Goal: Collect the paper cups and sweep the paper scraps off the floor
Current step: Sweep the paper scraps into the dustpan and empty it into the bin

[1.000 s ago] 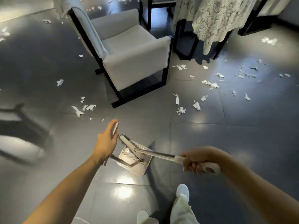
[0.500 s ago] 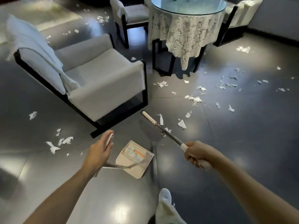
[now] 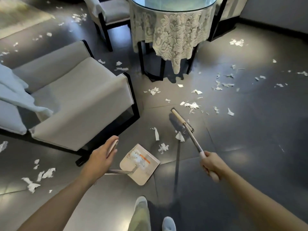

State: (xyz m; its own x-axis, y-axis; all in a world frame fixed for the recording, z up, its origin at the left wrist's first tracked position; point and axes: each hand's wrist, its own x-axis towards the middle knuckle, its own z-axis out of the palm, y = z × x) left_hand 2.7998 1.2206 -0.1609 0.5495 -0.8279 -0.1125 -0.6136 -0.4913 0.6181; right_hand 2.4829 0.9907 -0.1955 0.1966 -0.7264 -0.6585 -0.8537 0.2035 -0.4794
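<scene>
My right hand [image 3: 212, 165] grips the pale handle of a broom whose head [image 3: 180, 120] rests on the dark floor beside torn white paper scraps [image 3: 180, 137]. My left hand [image 3: 101, 157] holds the top of the long handle of a beige dustpan [image 3: 140, 164], which stands on the floor with some white scraps inside. More scraps [image 3: 191, 105] lie scattered ahead and to the right, and a cluster of scraps [image 3: 38, 178] sits at the lower left. No paper cups are visible.
A grey armchair [image 3: 75, 104] with a black frame and a draped cloth stands close on the left. A round glass table [image 3: 170, 22] with a lace cloth is ahead, with chairs behind it. My feet [image 3: 141, 210] are at the bottom.
The broom has swung out of the dustpan and forward to the right, its head now down on the floor among the scraps. The view has tilted up toward the table.
</scene>
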